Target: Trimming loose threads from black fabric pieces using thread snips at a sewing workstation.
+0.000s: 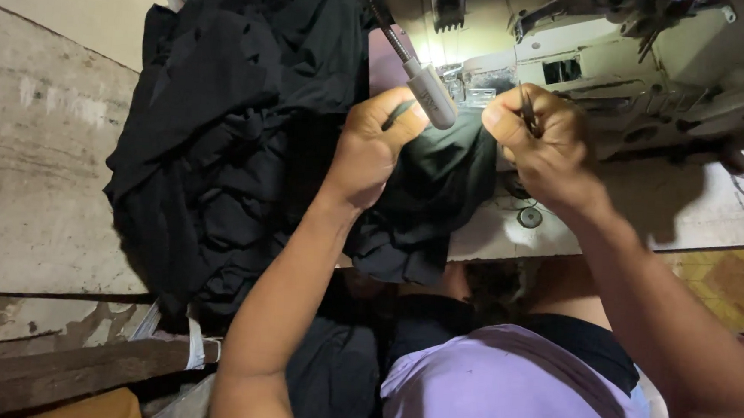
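At the far left lies a worn wooden table (pixel 39 171), pale and scuffed. A large heap of black fabric (pixel 221 139) is piled on it, spilling down over its near edge toward the person's lap.

Just right of the heap, the left hand (pixel 374 145) is raised with its fingers curled closed around a fold of the black fabric, the thumb pressed across the top. The held part of the cloth hangs below and to the right of this hand, bunched between the two hands.

Between the hands, a small lamp (pixel 431 95) on a flexible neck points down, its pale head touching or just in front of the left thumb.

The right hand (pixel 544 142) is pinched shut, thumb and fingers closed on a thin dark tool (pixel 528 114), possibly small snips; its tip is too small to tell. This hand sits just right of the cloth's upper edge.

Behind both hands stands a cream sewing machine (pixel 621 69), brightly lit near its needle area. At the bottom, the person's lilac shirt (pixel 507 398) shows.
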